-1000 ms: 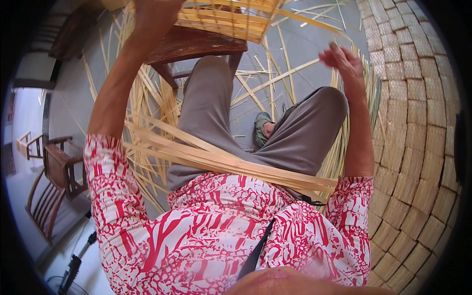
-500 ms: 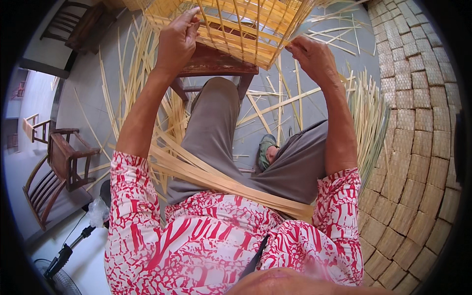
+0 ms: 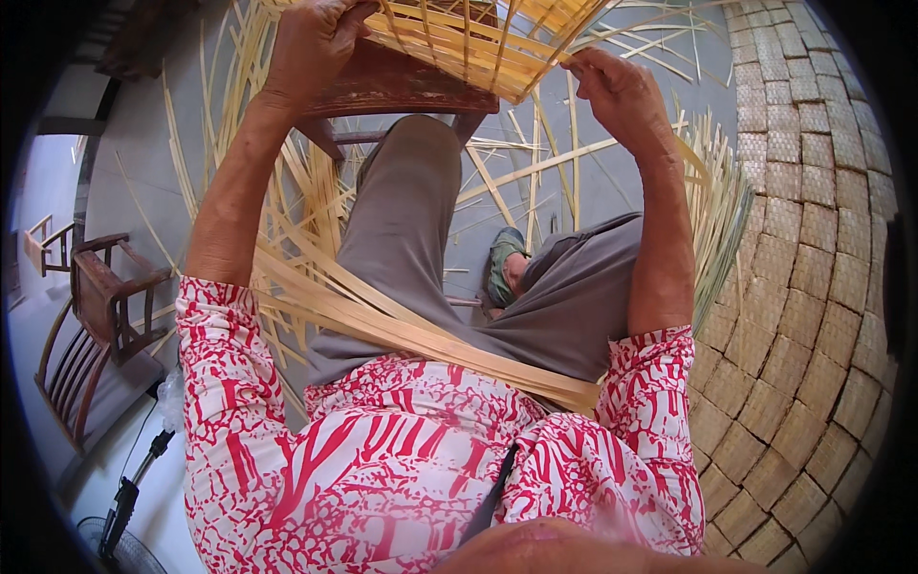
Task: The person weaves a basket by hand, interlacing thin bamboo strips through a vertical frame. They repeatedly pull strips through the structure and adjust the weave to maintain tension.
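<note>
A partly woven yellow bamboo basket [image 3: 459,38] rests tilted on a worn red-brown wooden stool [image 3: 382,91] beyond my knees, its top cut off by the frame edge. My left hand [image 3: 320,43] is closed on the basket's near left edge. My right hand [image 3: 617,96], at the basket's right corner, pinches a thin bamboo strip [image 3: 564,57] against the weave. A bundle of flat pale strips [image 3: 430,340] lies slanting across my lap over grey trousers.
Loose strips [image 3: 316,191] cover the floor on the left, with a thick sheaf [image 3: 717,210] at the right. Stacked woven pieces [image 3: 803,335] fill the right side. Wooden chairs [image 3: 105,306] and a fan [image 3: 115,531] stand at the left.
My right hand, earlier raised off the basket with fingers loosely curled, has moved in to the basket's corner and grips a strip. My left hand stays at the basket's left side.
</note>
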A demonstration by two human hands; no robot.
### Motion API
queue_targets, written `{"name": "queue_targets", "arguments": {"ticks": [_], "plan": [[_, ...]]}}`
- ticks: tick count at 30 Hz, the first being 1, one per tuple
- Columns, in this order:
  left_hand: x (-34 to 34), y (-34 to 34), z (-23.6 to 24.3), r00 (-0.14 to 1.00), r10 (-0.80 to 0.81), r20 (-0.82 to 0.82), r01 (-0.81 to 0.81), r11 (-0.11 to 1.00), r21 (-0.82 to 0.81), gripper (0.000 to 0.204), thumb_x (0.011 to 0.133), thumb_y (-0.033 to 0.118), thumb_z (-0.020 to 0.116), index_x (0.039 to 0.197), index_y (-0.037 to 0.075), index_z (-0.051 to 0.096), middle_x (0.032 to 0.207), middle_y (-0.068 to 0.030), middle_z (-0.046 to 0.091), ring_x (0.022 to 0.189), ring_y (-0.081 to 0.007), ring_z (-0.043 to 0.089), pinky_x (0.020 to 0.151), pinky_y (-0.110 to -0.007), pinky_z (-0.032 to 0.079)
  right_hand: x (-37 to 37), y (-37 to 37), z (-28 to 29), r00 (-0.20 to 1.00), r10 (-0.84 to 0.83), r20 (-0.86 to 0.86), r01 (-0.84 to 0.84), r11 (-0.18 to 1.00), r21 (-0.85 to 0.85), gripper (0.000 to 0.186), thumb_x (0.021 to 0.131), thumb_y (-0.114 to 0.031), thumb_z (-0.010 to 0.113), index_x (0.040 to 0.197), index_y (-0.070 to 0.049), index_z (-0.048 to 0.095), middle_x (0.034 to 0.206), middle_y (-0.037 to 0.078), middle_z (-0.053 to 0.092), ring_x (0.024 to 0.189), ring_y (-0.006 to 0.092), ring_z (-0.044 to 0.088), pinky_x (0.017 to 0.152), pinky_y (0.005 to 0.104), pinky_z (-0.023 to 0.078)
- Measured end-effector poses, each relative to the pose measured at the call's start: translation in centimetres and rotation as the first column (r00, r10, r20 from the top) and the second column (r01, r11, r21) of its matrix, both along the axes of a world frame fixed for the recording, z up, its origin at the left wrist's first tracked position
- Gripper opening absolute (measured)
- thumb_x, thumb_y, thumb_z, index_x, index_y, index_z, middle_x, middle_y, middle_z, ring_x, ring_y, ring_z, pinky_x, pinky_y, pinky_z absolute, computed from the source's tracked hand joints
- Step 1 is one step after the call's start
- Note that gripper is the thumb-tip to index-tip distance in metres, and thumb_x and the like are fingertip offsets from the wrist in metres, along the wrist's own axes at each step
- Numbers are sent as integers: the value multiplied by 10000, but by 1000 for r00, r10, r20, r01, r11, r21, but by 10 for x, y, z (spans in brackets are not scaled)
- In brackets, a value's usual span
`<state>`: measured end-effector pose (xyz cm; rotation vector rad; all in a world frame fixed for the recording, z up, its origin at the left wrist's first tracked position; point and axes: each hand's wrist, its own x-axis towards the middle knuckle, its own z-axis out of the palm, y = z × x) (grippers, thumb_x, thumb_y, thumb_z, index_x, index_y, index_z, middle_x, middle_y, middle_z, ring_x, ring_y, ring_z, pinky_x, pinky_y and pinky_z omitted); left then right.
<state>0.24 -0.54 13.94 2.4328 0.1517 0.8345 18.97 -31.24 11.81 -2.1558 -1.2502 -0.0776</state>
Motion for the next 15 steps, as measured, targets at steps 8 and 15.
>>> {"name": "queue_targets", "arguments": {"ticks": [8,15], "plan": [[2,-16,5,998,-62,22,64,996,-55,67,919,4,611,934,-13,673,749,-140,662,641,-214,679,599,-330,518,-2,0,-4,990,-29,-136,20,997,-70,160,969,-203,628,1066,-118,724,731,140,689,617,316,652,612,394,508],[6,-2,-11,992,-105,69,95,987,126,62,915,45,630,916,-4,667,804,-172,664,719,-326,669,652,-382,516,-4,7,-2,997,-60,45,64,994,-89,175,945,-151,604,1067,-160,729,744,102,701,679,308,682,655,381,527]]}}
